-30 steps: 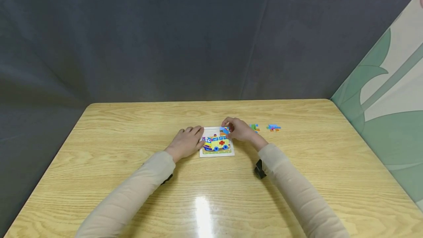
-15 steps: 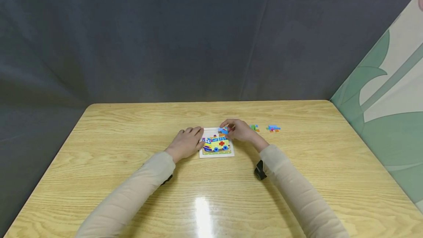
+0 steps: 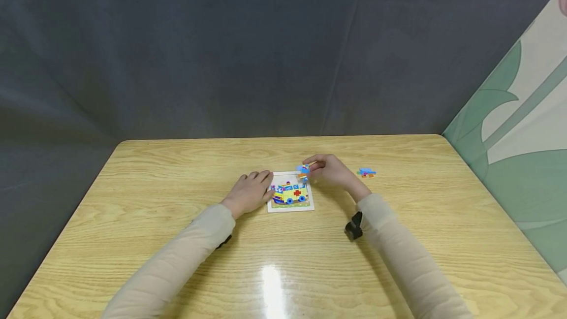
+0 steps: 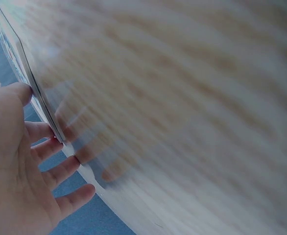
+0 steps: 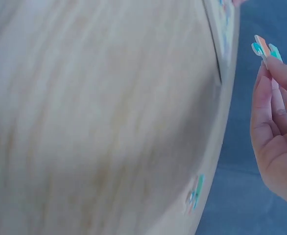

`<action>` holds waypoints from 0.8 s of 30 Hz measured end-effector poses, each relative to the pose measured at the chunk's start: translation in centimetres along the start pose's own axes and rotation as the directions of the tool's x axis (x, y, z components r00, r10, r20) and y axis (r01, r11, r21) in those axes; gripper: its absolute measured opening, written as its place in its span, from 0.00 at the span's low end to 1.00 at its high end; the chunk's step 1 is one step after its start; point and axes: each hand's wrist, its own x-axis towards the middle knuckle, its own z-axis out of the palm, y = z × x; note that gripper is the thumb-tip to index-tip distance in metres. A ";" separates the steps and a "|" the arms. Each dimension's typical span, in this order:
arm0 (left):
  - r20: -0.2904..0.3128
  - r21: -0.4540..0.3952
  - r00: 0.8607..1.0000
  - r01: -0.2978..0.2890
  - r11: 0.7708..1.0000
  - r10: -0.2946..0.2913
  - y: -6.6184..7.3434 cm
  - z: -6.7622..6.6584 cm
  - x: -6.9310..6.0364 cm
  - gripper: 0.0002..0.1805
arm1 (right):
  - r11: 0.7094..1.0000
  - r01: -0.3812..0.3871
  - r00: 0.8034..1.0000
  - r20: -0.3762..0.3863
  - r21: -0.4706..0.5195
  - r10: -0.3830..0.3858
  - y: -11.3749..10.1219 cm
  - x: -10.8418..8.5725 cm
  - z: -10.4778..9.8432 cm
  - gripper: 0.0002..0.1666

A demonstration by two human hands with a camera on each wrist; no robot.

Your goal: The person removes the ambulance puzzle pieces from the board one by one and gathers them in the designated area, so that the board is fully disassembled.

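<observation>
A square puzzle board (image 3: 290, 209) with a yellow ambulance picture lies on the table, its upper part showing bare backing. My left hand (image 3: 250, 191) rests at its left edge; in the left wrist view the thumb (image 4: 20, 92) touches the edge and the fingers spread by the corner. Above the board's upper right corner, my right hand (image 3: 330, 171) pinches a blue and orange puzzle piece (image 3: 303, 171) between thumb and fingertips. The right wrist view shows this puzzle piece (image 5: 263, 48) tilted and off the table.
A loose blue puzzle piece (image 3: 366, 172) lies on the wooden table (image 3: 283, 240) right of my right hand. Behind the table hangs a dark curtain (image 3: 221, 63). A wall panel with a green leaf pattern (image 3: 522, 161) stands at the right.
My right hand has lifted the puzzle piece off the board and shifted slightly right, tilting it. The hand now hides where the green puzzle piece lay. My left hand stays put.
</observation>
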 end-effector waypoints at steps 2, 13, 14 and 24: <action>0.000 -0.004 1.000 -0.001 1.000 0.001 0.0 0.0 0.0 0.33 | 0.999 -0.020 1.000 -0.010 0.028 0.020 0.2 -0.2 -0.5 0.18; -0.003 -0.008 1.000 0.007 1.000 -0.007 0.1 -0.1 -0.1 0.32 | 0.985 -0.061 0.995 -0.062 0.158 0.072 1.2 -1.7 -3.8 0.25; -0.006 -0.009 1.000 0.007 1.000 -0.007 0.1 -0.1 -0.1 0.33 | 0.984 -0.061 0.996 -0.060 0.168 0.072 1.3 -1.9 -4.1 0.25; -0.032 -0.021 0.999 -0.006 1.000 0.005 0.2 -0.2 -0.2 0.31 | 0.982 -0.118 0.987 -0.094 0.148 0.133 2.9 -3.6 -7.2 0.29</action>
